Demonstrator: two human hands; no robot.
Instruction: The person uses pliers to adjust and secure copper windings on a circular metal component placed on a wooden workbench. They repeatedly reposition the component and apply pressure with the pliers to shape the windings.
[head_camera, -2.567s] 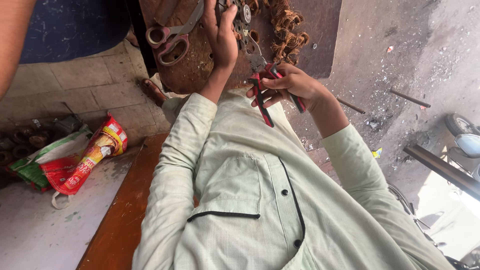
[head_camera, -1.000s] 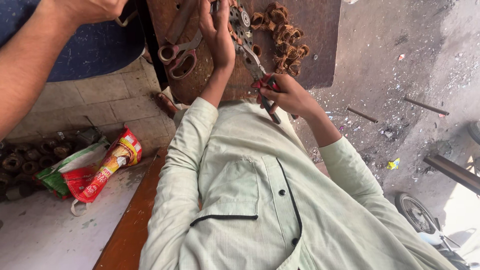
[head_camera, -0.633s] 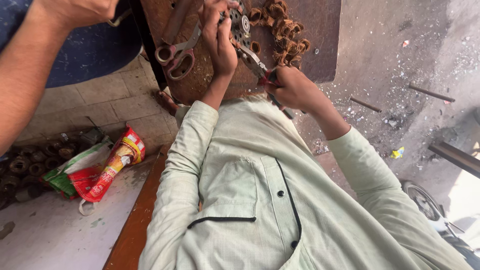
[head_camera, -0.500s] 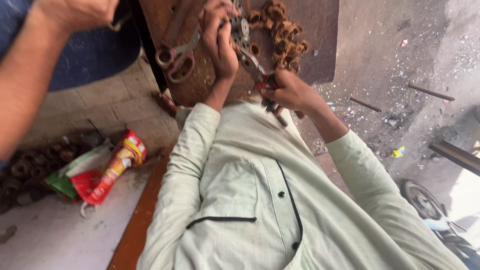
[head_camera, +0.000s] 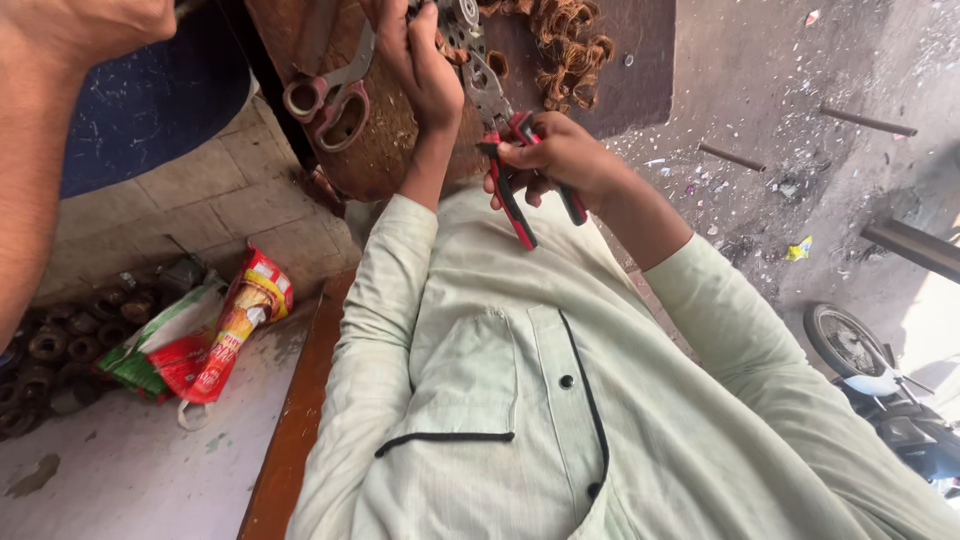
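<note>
Since the earlier frame the right hand (head_camera: 560, 160) shifts slightly; its fingers stay clenched on the red-handled pliers (head_camera: 505, 150). Left hand (head_camera: 420, 70) grips the metal part (head_camera: 462, 25) on the round bench (head_camera: 380, 150). Risk: pliers slipping, nicking fingers. Part cut off at the frame's top.

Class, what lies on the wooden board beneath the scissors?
Under the scissors only brown wooden board shows; copper wire coils lie further right. Anything beneath the blades is hidden.

The pliers' (head_camera: 500, 110) nose and the left hand's (head_camera: 420, 70) fingers seem cut off by the top edge.
</note>
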